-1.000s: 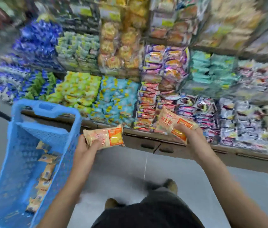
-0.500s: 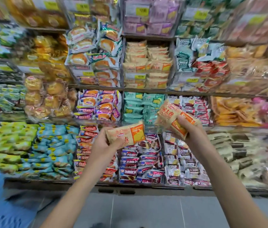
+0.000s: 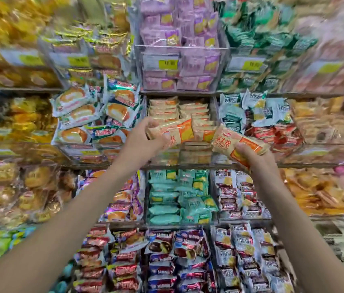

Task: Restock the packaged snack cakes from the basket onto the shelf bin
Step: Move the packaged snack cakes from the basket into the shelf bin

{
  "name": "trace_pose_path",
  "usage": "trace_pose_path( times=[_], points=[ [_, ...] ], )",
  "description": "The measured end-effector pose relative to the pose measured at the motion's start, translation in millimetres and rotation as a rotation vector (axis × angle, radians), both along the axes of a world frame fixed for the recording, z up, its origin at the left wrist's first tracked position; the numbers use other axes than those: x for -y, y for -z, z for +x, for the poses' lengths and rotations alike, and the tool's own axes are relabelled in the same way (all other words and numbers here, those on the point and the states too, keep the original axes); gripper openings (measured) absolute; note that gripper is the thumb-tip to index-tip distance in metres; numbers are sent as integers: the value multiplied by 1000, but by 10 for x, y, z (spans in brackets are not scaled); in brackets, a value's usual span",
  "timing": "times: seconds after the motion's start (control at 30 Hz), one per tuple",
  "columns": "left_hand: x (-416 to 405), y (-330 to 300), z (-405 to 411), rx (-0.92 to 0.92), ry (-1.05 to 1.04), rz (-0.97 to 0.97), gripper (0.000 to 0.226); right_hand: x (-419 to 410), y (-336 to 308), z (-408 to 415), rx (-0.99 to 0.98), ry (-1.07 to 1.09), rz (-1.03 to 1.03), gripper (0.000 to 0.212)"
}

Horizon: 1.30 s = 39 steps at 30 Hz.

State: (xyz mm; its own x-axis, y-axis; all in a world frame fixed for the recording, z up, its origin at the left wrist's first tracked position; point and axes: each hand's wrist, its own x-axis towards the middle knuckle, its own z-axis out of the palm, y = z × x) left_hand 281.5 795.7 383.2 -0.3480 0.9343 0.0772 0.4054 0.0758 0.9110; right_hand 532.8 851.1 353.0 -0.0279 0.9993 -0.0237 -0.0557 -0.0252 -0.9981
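My left hand (image 3: 140,140) grips a beige and orange packaged snack cake (image 3: 174,132), raised in front of a clear shelf bin (image 3: 196,154) that holds stacks of the same beige cakes (image 3: 167,109). My right hand (image 3: 251,156) grips a second snack cake (image 3: 233,142) of the same kind, tilted, just right of the bin's front. Both packs are close to the bin's opening. The basket is out of view.
Shelves of packaged snacks fill the view: white cream-cake packs (image 3: 78,108) to the left, purple packs (image 3: 179,66) above, teal packs (image 3: 177,197) below, white and red packs (image 3: 257,123) to the right. The edges of the frame are blurred.
The view has swung up from the floor and blue basket to the shelves. Both hands have lifted their snack cakes up to the beige-cake bin.
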Motion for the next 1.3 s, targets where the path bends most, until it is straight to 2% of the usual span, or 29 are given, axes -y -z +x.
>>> trace_pose_path(
  times=[0.07, 0.13, 0.33, 0.47, 0.7, 0.9, 1.03, 1.2, 1.3],
  points=[
    [-373, -91, -54, -69, 22, 12, 19, -178, -6, -28, -11, 52, 20, 29],
    [-703, -132, -42, -102, 65, 5, 20, -300, 2, -37, -16, 89, 28, 26],
    [-1360, 100, 263, -265, 341, -88, 31, -553, 78, -21, -35, 226, 28, 26],
    [-1551, 279, 410, -560, 431, -142, 26, -621, 120, 43, -35, 234, 13, 31],
    [-1644, 435, 441, -977, 486, -189, 19, -690, 168, 122, -28, 180, -10, 25],
    [-1705, 458, 487, -1077, 484, -246, 12, -727, 172, 135, -35, 129, -7, 25],
    [-1736, 408, 467, -1128, 592, -311, 22, -743, 176, 131, -57, 124, -3, 23],
    [-1735, 408, 524, -1198, 561, -330, 25, -769, 172, 142, -53, 101, 1, 25],
    [-1719, 338, 474, -1077, 586, -372, 26, -756, 147, 185, -37, 69, 34, 26]
  ],
)
